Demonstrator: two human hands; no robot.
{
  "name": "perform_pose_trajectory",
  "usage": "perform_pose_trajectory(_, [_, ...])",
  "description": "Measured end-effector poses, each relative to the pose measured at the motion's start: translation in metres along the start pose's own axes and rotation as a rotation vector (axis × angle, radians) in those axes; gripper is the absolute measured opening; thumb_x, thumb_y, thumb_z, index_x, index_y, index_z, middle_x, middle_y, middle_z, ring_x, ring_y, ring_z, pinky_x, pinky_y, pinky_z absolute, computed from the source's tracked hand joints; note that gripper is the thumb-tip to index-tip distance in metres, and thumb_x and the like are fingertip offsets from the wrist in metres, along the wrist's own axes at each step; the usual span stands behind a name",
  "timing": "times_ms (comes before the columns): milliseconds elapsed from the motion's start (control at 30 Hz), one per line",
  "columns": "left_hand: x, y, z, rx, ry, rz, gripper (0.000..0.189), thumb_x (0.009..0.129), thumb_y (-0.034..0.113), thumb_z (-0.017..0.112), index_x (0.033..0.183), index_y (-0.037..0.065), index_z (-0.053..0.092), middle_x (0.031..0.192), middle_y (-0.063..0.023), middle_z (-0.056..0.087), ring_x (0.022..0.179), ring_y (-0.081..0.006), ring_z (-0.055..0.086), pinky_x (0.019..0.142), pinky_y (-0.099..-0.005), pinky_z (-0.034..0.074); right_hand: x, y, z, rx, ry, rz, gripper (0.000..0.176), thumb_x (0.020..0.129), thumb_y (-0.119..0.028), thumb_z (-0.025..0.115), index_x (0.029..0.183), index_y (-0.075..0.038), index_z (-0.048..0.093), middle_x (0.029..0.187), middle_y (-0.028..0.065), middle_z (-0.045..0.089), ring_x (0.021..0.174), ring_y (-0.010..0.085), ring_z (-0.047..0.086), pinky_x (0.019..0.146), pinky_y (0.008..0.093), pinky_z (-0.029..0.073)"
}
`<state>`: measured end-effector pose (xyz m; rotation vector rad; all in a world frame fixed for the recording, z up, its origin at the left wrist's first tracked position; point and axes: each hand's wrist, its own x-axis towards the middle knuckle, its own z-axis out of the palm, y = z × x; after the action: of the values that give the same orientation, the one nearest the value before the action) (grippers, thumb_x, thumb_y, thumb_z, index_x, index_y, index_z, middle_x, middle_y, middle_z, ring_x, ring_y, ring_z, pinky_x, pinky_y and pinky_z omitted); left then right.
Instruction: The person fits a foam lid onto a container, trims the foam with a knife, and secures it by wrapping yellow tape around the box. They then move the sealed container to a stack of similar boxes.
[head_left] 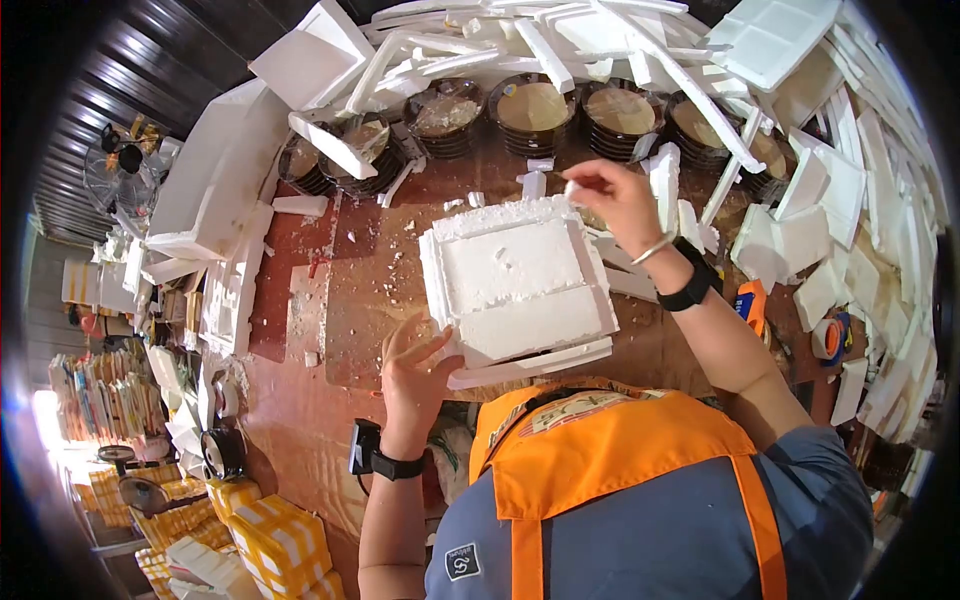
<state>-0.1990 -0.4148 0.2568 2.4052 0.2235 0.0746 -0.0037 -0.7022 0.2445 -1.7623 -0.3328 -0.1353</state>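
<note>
A white polystyrene foam box (520,270) of fitted panels sits on the brown table in front of me, its raised rims rough and crumbly. My left hand (415,362) grips the box's near left corner, thumb and fingers against the edge. Over the box's far right corner, my right hand (618,205) pinches a small white foam piece (573,190) between thumb and fingertips. A loose foam strip (540,362) lies along the near side of the box. Foam crumbs are scattered to its left.
Stacks of dark round dishes (533,108) line the table's far side. Foam strips and panels (800,220) pile up behind and to the right. An orange-and-blue tool (750,302) and a tape roll (828,338) lie at right. Yellow-checked packages (280,535) stand lower left.
</note>
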Motion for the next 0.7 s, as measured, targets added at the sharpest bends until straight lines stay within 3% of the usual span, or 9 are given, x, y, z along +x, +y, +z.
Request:
perform_pose_trajectory(67, [-0.002, 0.002, 0.0, -0.025, -0.004, -0.002, 0.046, 0.069, 0.002, 0.082, 0.114, 0.011, 0.075, 0.136, -0.0141, 0.058, 0.129, -0.0316, 0.051, 0.107, -0.0415, 0.044, 0.008, 0.001, 0.021, 0.04, -0.041, -0.017, 0.012, 0.084, -0.007, 0.073, 0.096, -0.006, 0.072, 0.089, 0.0046, 0.073, 0.082, 0.0121, 0.069, 0.074, 0.025, 0.055])
perform_pose_trajectory(133, [-0.001, 0.006, 0.0, -0.051, -0.011, 0.005, 0.047, 0.069, 0.001, 0.082, 0.114, 0.01, 0.074, 0.136, -0.0142, 0.058, 0.128, -0.0302, 0.054, 0.106, -0.0398, 0.046, 0.012, -0.006, 0.038, -0.205, -0.163, -0.198, 0.019, 0.078, -0.003, 0.077, 0.096, -0.004, 0.071, 0.088, 0.0059, 0.071, 0.08, 0.0148, 0.068, 0.074, 0.0283, 0.054])
perform_pose_trajectory(167, [-0.002, 0.008, -0.002, -0.017, 0.001, 0.016, 0.048, 0.069, 0.0, 0.082, 0.115, 0.01, 0.073, 0.136, -0.014, 0.058, 0.126, -0.0305, 0.055, 0.105, -0.0401, 0.046, 0.016, 0.001, 0.046, -0.314, -0.14, -0.364, 0.02, 0.074, -0.005, 0.078, 0.092, -0.006, 0.07, 0.082, 0.0067, 0.068, 0.081, 0.0214, 0.066, 0.074, 0.0326, 0.053])
perform_pose_trajectory(267, [-0.001, 0.025, -0.001, 0.0, 0.025, 0.036, 0.055, 0.072, 0.001, 0.08, 0.125, 0.009, 0.066, 0.14, -0.0141, 0.054, 0.13, -0.0326, 0.052, 0.107, -0.0426, 0.044, 0.018, 0.011, 0.063, -0.343, -0.285, -0.411, 0.011, 0.076, -0.01, 0.074, 0.085, -0.009, 0.068, 0.077, 0.0048, 0.067, 0.079, 0.0267, 0.06, 0.075, 0.0376, 0.048])
perform_pose_trajectory(333, [0.008, 0.038, 0.009, 0.083, 0.071, 0.334, 0.06, 0.076, 0.004, 0.079, 0.133, 0.008, 0.06, 0.145, -0.0153, 0.049, 0.137, -0.0357, 0.044, 0.111, -0.0454, 0.04, 0.016, 0.012, 0.063, -0.38, -0.287, -0.418, 0.008, 0.076, -0.01, 0.074, 0.081, -0.009, 0.069, 0.079, 0.0056, 0.065, 0.082, 0.0271, 0.062, 0.075, 0.0381, 0.05])
perform_pose_trajectory(367, [0.01, 0.045, 0.016, 0.121, 0.015, 0.39, 0.066, 0.076, 0.009, 0.08, 0.138, 0.008, 0.055, 0.151, -0.0162, 0.043, 0.143, -0.0377, 0.035, 0.114, -0.0487, 0.035, 0.014, 0.013, 0.063, -0.39, -0.283, -0.414, 0.007, 0.076, -0.007, 0.073, 0.081, -0.007, 0.069, 0.083, 0.006, 0.065, 0.083, 0.0269, 0.063, 0.076, 0.0381, 0.05])
perform_pose_trajectory(467, [0.014, 0.053, 0.037, 0.283, -0.164, 0.495, 0.071, 0.083, 0.031, 0.075, 0.147, 0.013, 0.047, 0.158, -0.0124, 0.035, 0.148, -0.0369, 0.026, 0.119, -0.0546, 0.02, 0.009, 0.01, 0.058, -0.442, -0.289, -0.426, 0.004, 0.078, -0.003, 0.07, 0.082, -0.006, 0.07, 0.088, 0.0067, 0.064, 0.085, 0.0269, 0.064, 0.076, 0.0381, 0.052])
perform_pose_trajectory(567, [0.016, 0.05, 0.045, 0.333, -0.157, 0.502, 0.071, 0.087, 0.041, 0.068, 0.149, 0.014, 0.044, 0.159, -0.0101, 0.033, 0.149, -0.0359, 0.023, 0.12, -0.0556, 0.015, 0.001, 0.009, 0.059, -0.534, -0.259, -0.492, 0.009, 0.079, -0.002, 0.066, 0.085, -0.005, 0.071, 0.089, 0.0074, 0.064, 0.086, 0.0271, 0.064, 0.075, 0.038, 0.053])
perform_pose_trajectory(700, [0.019, 0.05, 0.046, 0.394, -0.144, 0.518, 0.074, 0.089, 0.047, 0.064, 0.151, 0.015, 0.04, 0.161, -0.0081, 0.03, 0.149, -0.0348, 0.023, 0.119, -0.0562, 0.016, -0.009, 0.008, 0.065, -0.675, -0.238, -0.6, 0.022, 0.078, 0.0, 0.062, 0.096, -0.004, 0.072, 0.095, 0.0092, 0.064, 0.086, 0.0285, 0.065, 0.075, 0.0372, 0.054])
